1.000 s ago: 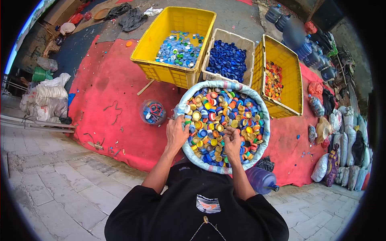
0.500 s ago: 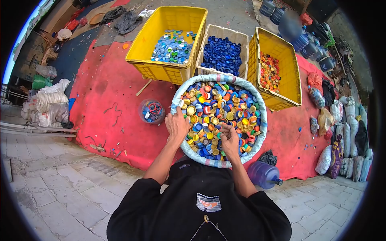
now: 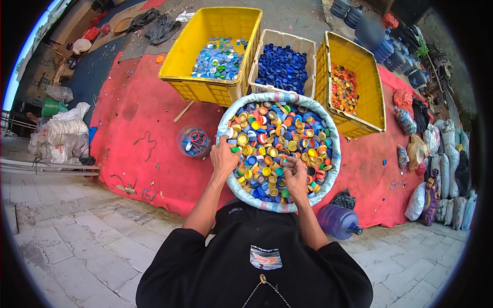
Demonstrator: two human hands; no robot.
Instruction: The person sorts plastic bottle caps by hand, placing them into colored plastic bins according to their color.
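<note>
A round container with a pale cloth-wrapped rim (image 3: 335, 154) stands in front of me, full of mixed bottle caps (image 3: 277, 133). At its left edge my left hand (image 3: 225, 157) has its fingers bent, with a green cap (image 3: 235, 150) at the fingertips. Over the lower middle of the caps is my right hand (image 3: 295, 174), fingers curled together; what they hold, if anything, is too small to tell. Behind the container stand a yellow crate (image 3: 205, 90) with light blue and green caps, a white crate (image 3: 282, 91) with dark blue caps, and a yellow crate (image 3: 359, 126) with red and orange caps.
A clear tub (image 3: 194, 142) of odds and ends sits left on the red mat (image 3: 133, 118). A large blue bottle (image 3: 339, 222) lies near my right elbow. Filled sacks (image 3: 447, 174) line the right side; white bundles (image 3: 61, 133) lie at the left.
A green cap now shows at my left fingertips. My right hand has barely shifted over the caps. The whole view has moved slightly.
</note>
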